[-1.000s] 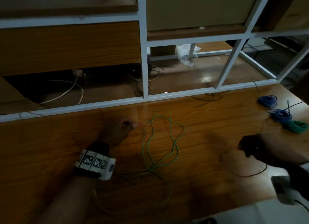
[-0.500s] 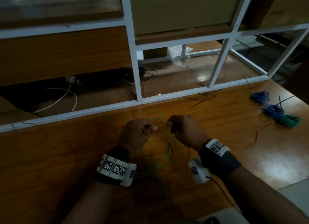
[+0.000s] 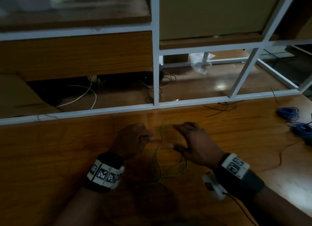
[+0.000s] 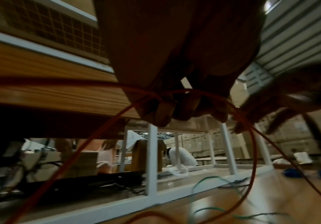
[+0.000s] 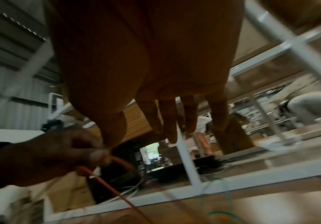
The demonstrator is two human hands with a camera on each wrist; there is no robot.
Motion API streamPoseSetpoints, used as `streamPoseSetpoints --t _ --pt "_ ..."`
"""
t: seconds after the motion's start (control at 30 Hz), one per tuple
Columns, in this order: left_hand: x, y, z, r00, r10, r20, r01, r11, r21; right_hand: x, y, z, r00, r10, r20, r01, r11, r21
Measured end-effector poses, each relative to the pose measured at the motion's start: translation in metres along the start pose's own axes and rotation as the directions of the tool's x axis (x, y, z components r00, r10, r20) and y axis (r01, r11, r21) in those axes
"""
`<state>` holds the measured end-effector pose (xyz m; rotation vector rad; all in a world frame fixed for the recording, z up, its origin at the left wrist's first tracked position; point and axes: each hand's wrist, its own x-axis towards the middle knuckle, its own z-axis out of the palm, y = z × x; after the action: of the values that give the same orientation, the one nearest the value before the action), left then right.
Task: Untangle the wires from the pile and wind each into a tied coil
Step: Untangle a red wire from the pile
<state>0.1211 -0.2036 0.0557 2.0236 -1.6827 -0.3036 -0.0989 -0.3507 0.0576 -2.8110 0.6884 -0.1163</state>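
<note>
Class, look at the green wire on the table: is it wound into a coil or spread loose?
Spread loose: the green wire lies in open, untied loops on the table.

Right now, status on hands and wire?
Left hand pinches orange wire. Right hand open, fingers spread. Green wire loose on table beneath.

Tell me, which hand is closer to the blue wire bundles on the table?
Right. The right hand hovers mid-table, open, on the side toward the blue wire bundles at the table's right edge. The left hand pinches an orange wire farther away.
</note>
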Motion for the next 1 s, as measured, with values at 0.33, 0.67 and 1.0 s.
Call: streamPoseSetpoints --t 0.33,0.67,1.0 --pt "-0.011 -0.029 -0.002 0.958 -0.227 -0.178 0.205 0.969 -0.136 0.026 -0.017 -0.034 0.973 -0.035 -0.227 0.11 0.938 0.328" --pt "-0.021 -0.075 -0.002 0.891 -0.374 -0.259 0.382 0.924 -0.022 0.002 0.02 -0.04 0.975 0.205 -0.091 -0.163 0.926 0.34" --pt "-0.006 -0.015 0.022 0.969 0.023 -0.247 -0.01 0.999 0.053 0.045 -0.075 -0.017 0.989 0.064 0.136 -0.043 0.987 -0.154"
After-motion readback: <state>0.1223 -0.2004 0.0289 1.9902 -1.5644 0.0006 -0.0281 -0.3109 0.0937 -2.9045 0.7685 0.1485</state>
